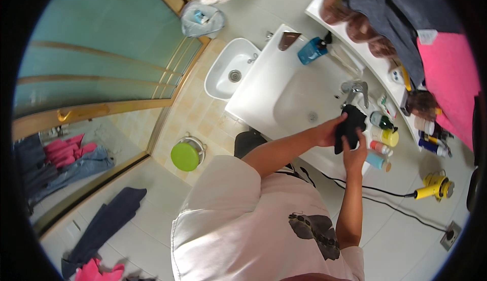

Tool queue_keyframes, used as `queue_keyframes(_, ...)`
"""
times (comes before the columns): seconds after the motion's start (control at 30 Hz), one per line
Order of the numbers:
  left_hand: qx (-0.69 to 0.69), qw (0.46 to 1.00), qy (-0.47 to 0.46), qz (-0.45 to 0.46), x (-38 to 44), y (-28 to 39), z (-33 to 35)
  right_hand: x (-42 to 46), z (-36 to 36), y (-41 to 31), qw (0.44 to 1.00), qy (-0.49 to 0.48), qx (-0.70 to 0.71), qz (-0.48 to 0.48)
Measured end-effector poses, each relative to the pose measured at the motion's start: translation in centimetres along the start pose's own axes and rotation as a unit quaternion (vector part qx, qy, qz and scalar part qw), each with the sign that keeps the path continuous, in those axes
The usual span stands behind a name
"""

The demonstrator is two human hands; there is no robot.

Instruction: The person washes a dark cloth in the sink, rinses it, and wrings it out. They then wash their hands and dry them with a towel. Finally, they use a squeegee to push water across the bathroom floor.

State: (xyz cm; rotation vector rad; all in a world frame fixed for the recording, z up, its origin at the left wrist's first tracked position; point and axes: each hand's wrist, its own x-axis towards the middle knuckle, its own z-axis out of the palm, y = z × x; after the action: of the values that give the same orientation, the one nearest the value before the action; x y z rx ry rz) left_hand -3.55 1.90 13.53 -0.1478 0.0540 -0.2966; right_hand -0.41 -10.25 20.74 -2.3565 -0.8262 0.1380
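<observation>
Both of my hands hold a piece of black cloth (350, 126) over the right side of the white washbasin (296, 98). My left hand (328, 133) grips its left edge, with the thumb on top. The fingers of my right hand (354, 152) press its lower right part. Just beyond the cloth is the chrome faucet (355, 90), and a drain (312, 117) shows in the bowl. Close to my right hand, a yellow-lidded jar (384, 136), a light-blue bottle (377, 162) and a dark green bottle (381, 121) line the basin's edge.
A blue pump bottle (312, 51) stands at the basin's far side. A yellow hair dryer (433, 190) hangs right, its black cord trailing. On the left are a low white sink (230, 62), a green stool (185, 156), a lined bin (201, 22) and a glass door (99, 60).
</observation>
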Motion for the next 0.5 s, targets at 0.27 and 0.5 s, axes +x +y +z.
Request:
queue_keyframes(0.27,0.124,0.981,0.063,-0.138,-1.1,1.0,-1.5,-0.5,-3.6,3.1,0.952,-0.106,-0.191,-0.214)
queue_keyframes(0.5,0.403,0.864,0.001,-0.301,0.7,1.6,-1.3,3.3,-3.7,3.0,0.901,-0.216,-0.197,-0.321)
